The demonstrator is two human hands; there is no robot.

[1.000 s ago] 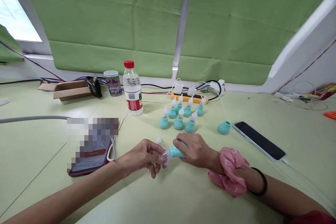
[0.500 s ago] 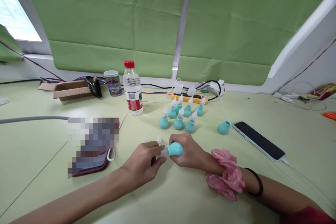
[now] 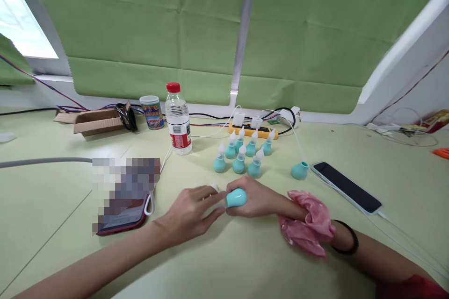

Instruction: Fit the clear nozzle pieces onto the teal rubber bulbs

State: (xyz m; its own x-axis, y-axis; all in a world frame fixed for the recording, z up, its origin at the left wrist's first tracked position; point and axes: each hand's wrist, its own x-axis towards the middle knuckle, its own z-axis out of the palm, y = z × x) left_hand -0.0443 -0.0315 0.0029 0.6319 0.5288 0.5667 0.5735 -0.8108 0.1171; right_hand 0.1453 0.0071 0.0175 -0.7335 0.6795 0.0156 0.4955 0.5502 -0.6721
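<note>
My right hand (image 3: 250,198) is wrapped round a teal squeeze bulb (image 3: 236,197), whose mouth points left. At that mouth, my left hand (image 3: 191,212) pinches a translucent collar (image 3: 220,202), mostly covered by the fingers. A small white tip (image 3: 213,187) shows just behind the left fingers, partly hidden. Beyond the hands stand several bulb nasal aspirators (image 3: 239,163), each a teal bulb with a clear collar and a white tip. A loose teal bulb (image 3: 299,170) with an open mouth lies to their right.
A phone (image 3: 347,187) with a cable lies at right, another phone (image 3: 122,219) at left, partly blurred out. Behind stand a water bottle (image 3: 178,126), a can (image 3: 152,113), a cardboard box (image 3: 98,122) and a yellow power strip (image 3: 252,131). Cables run along the wall.
The bulb has shifted slightly right and turned a little in my right hand. My left fingers have straightened and moved slightly right against the bulb's mouth, covering more of the collar.
</note>
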